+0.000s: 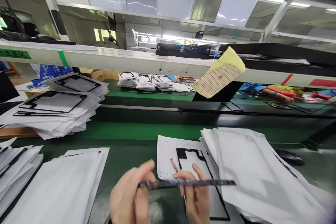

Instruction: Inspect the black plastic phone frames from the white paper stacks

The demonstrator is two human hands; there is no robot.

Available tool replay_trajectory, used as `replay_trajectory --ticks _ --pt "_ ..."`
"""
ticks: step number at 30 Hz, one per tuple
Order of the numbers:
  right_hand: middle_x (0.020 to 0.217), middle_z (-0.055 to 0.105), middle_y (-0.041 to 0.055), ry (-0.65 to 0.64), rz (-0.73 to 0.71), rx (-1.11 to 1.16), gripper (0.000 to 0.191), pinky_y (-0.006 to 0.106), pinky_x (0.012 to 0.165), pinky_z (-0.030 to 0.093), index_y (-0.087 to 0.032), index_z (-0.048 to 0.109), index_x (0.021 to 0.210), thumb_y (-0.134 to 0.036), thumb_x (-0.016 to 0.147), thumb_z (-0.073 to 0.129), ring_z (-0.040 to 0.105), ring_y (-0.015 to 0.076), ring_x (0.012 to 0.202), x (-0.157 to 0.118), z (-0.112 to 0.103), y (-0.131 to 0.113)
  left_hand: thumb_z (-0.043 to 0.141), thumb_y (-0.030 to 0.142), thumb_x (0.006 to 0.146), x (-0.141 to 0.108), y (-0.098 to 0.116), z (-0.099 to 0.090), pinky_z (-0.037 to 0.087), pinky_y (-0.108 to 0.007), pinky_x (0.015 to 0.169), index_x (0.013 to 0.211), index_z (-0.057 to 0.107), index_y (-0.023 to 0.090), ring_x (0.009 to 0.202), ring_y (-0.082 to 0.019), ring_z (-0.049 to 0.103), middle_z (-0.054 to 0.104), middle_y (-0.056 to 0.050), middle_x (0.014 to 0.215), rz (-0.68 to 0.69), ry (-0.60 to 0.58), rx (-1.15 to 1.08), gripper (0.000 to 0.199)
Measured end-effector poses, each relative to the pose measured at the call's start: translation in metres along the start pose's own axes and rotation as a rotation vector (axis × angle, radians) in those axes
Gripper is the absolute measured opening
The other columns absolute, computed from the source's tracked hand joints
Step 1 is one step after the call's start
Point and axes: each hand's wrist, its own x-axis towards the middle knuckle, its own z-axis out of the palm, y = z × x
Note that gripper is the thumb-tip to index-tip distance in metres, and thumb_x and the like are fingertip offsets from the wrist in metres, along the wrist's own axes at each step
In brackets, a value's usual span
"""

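Observation:
A thin dark strip [210, 182], slightly blurred, stretches level across the lower middle of the head view, between both hands. My left hand [131, 194] pinches its left end between thumb and fingers. My right hand [194, 192] holds it near the middle, fingers closed round it, and its right end sticks out freely. Beneath and beyond my right hand lies a black frame-shaped piece [210, 168] on white sheets. A printed form [165, 152] with a red-and-white pen [172, 163] is beside it.
Stacks of white sheets stand at the right [252, 168], lower left [57, 182] and upper left [57, 105]. A black mouse [290, 157] sits far right. A yellow dotted sheet [220, 73] hangs from the shelf edge [126, 63]. Another person's arm [275, 93] shows across the bench.

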Motion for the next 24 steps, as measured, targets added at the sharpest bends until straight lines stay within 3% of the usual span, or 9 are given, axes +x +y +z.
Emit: replay_trajectory --ticks 1,3,5,6,8,10,13,17,24 --pt "0.076 0.068 0.0009 -0.007 -0.008 -0.051 0.024 0.024 0.048 0.05 -0.026 0.05 0.123 -0.029 0.102 0.04 0.053 0.011 0.045 0.002 -0.004 -0.003 0.041 0.01 0.092 0.004 -0.004 0.0 0.049 -0.028 0.077 0.13 0.052 0.025 0.082 -0.017 0.064 0.067 -0.003 0.097 0.011 0.001 0.03 0.043" --pt "0.067 0.064 -0.0003 -0.068 -0.083 -0.164 0.028 0.024 0.048 0.049 -0.024 0.056 0.123 -0.025 0.101 0.04 0.052 0.0117 0.045 0.008 -0.012 -0.011 0.044 0.003 0.087 0.013 -0.011 0.0 0.043 -0.031 0.097 0.141 0.043 0.025 0.115 -0.021 0.057 0.054 -0.008 0.134 0.119 -0.025 0.142 0.058" --pt "0.066 0.064 -0.0008 -0.189 -0.228 -0.229 0.037 0.024 0.05 0.051 -0.024 0.052 0.133 -0.017 0.099 0.039 0.057 0.013 0.048 0.016 -0.019 -0.021 0.045 0.0 0.084 0.021 -0.015 -0.001 0.036 -0.036 0.106 0.133 0.052 0.022 0.134 -0.027 0.041 0.042 -0.01 0.146 0.251 -0.138 0.219 0.054" --pt "0.068 0.065 -0.0006 -0.242 -0.298 -0.246 0.043 0.024 0.051 0.052 -0.025 0.048 0.138 -0.013 0.098 0.039 0.06 0.0137 0.05 0.019 -0.021 -0.027 0.045 0.0 0.084 0.024 -0.014 -0.003 0.035 -0.038 0.106 0.126 0.055 0.02 0.134 -0.028 0.04 0.046 -0.01 0.142 0.293 -0.193 0.223 0.048" --pt "0.073 0.068 0.0008 -0.294 -0.395 -0.275 0.051 0.025 0.05 0.053 -0.026 0.042 0.143 -0.007 0.096 0.037 0.064 0.0145 0.054 0.026 -0.023 -0.039 0.045 0.004 0.084 0.027 -0.01 -0.006 0.041 -0.037 0.097 0.117 0.057 0.019 0.118 -0.025 0.052 0.062 -0.01 0.118 0.315 -0.257 0.173 0.038" --pt "0.081 0.071 0.0033 -0.322 -0.452 -0.311 0.057 0.025 0.049 0.053 -0.025 0.038 0.146 -0.004 0.093 0.037 0.066 0.0151 0.056 0.03 -0.024 -0.05 0.046 0.011 0.086 0.026 -0.003 -0.01 0.045 -0.033 0.078 0.108 0.056 0.019 0.087 -0.019 0.059 0.065 -0.007 0.09 0.288 -0.253 0.138 0.024" --pt "0.08 0.073 0.0036 -0.373 -0.509 -0.369 0.059 0.024 0.05 0.055 -0.023 0.039 0.146 -0.003 0.091 0.039 0.067 0.0156 0.057 0.034 -0.027 -0.064 0.047 0.024 0.091 0.023 0.006 -0.015 0.036 -0.029 0.055 0.092 0.055 0.02 0.054 -0.013 0.047 0.057 -0.001 0.065 0.26 -0.211 0.151 0.009" --pt "0.068 0.068 0.0027 -0.365 -0.566 -0.446 0.05 0.023 0.05 0.053 -0.019 0.047 0.14 -0.008 0.093 0.035 0.065 0.015 0.052 0.036 -0.032 -0.075 0.042 0.039 0.095 0.019 0.011 -0.018 0.028 -0.028 0.047 0.083 0.054 0.022 0.044 -0.012 0.042 0.05 0.002 0.054 0.235 -0.157 0.141 0.024" --pt "0.067 0.064 0.005 -0.373 -0.674 -0.478 0.05 0.024 0.049 0.047 -0.007 0.046 0.136 0.001 0.088 0.033 0.061 0.0146 0.055 0.04 -0.031 -0.085 0.036 0.043 0.095 0.014 0.015 -0.013 0.037 -0.026 0.052 0.086 0.058 0.021 0.049 -0.013 0.047 0.05 0.0 0.058 0.2 -0.051 0.149 0.032"
